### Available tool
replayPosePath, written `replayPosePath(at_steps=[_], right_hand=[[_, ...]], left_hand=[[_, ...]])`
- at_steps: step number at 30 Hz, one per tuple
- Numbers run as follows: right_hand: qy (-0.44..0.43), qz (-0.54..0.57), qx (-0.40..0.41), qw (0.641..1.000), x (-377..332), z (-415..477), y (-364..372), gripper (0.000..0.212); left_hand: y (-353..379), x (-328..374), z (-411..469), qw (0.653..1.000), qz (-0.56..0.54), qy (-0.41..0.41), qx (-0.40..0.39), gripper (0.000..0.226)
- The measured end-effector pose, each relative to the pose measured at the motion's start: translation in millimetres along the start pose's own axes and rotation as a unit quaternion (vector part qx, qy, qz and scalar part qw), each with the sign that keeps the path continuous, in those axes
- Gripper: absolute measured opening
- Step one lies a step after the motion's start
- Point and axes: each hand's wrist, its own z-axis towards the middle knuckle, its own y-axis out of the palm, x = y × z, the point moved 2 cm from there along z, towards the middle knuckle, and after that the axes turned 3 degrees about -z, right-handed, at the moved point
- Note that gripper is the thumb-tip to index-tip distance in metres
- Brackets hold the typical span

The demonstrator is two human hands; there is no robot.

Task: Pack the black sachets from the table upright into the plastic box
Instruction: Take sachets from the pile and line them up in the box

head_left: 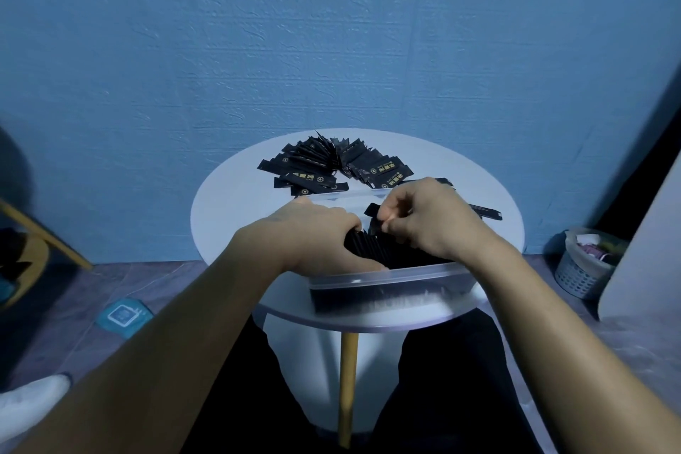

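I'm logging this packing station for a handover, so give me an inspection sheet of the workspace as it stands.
Surface: round white table, with the plastic box at its near edge.
Job's things: the box is part-filled with packed sachets standing upright; a loose pile is fanned out on the far side; a stray sachet lies flat at right.
Clutter: nothing seen.
Hands: left hand grips the packed sachets; right hand pinches a single sachet over the box.
Cables: nothing seen.
Surroundings: blue wall; basket on the floor at right; blue packet on the floor at left.
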Motion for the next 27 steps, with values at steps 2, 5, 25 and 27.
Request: replayPosePath(at_steps=[2, 5, 25, 27], right_hand=[[-0.007, -0.087, 0.047, 0.995, 2, -3, -9, 0.010], [0.004, -0.153, 0.061, 0.986, 7, -7, -16, 0.010], [0.025, -0.130, -0.017, 0.991, -2, -10, -10, 0.015], [0.034, -0.100, 0.005, 0.994, -8, -10, -5, 0.018]], left_hand=[[1, 0, 0, 1.000, 0.003, 0.001, 0.005, 0.104], [1, -1, 0, 1.000, -0.003, 0.001, 0.006, 0.104], [1, 0, 1, 1.000, -0.010, 0.006, 0.026, 0.095], [1, -1, 1, 0.999, -0.016, 0.010, 0.030, 0.091]])
